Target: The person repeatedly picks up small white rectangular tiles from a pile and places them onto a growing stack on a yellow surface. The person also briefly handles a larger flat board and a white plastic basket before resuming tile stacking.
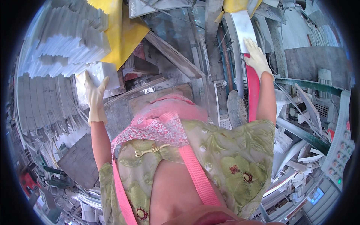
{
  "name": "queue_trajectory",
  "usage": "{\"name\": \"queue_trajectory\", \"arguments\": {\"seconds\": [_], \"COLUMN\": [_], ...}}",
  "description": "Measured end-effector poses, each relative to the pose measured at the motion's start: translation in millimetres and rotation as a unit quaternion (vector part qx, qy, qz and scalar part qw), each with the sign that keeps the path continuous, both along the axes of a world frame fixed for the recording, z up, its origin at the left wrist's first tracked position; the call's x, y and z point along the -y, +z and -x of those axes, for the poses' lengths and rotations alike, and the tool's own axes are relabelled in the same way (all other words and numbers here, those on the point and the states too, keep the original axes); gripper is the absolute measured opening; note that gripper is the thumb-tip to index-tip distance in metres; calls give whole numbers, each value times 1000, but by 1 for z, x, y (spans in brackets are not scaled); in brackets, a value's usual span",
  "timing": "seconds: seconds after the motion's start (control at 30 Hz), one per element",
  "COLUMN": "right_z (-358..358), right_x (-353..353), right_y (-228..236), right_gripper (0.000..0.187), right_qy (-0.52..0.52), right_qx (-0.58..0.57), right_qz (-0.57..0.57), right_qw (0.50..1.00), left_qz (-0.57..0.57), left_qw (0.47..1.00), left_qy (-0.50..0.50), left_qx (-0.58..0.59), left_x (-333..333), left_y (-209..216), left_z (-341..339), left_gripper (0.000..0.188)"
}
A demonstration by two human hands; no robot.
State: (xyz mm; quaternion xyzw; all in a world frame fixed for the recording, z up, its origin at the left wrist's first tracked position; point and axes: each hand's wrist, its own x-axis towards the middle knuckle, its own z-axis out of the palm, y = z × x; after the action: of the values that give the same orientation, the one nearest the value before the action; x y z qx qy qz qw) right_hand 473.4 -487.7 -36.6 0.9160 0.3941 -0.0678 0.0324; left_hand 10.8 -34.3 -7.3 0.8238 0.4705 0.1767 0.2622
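Both my hands wear cream rubber gloves. My left hand (96, 93) is at the near end of a tall stack, touching a white tile (100, 70), its thumb and fingers spread. Several more thin white tiles (71, 45) stand packed on edge just beyond it. Far right, my right hand (256, 59) rests with outstretched fingers on a long white tile (243, 28). That tile lies along a narrow track with a red belt (252, 93), and its far end passes under a yellow sheet (235, 5).
Another yellow sheet (125, 37) hangs beside the stack. Wooden beams (174, 54) and boards lie between my hands. A green rail (309, 85) crosses at right, near a control panel (339, 150) with several buttons. Broken pieces (300, 180) are heaped at the lower right.
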Motion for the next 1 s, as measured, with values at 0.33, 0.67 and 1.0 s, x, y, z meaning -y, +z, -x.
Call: {"name": "queue_trajectory", "arguments": {"seconds": [0.33, 0.67, 1.0], "right_z": [11, 200, 379], "right_x": [-21, -183, -338], "right_y": [-23, 29, -3], "right_gripper": [47, 40, 49], "right_qy": [-16, -134, -31], "right_qx": [202, -417, -369], "right_qz": [12, -605, -541], "right_qw": [979, 665, 755], "left_qz": [10, -72, -18], "left_qw": [999, 994, 994], "left_qy": [-14, -17, -100], "left_qx": [29, -78, 47], "left_x": [3, 3, -21], "left_y": [10, 12, 10], "left_z": [-10, -16, -7], "left_gripper": [116, 121, 115]}}
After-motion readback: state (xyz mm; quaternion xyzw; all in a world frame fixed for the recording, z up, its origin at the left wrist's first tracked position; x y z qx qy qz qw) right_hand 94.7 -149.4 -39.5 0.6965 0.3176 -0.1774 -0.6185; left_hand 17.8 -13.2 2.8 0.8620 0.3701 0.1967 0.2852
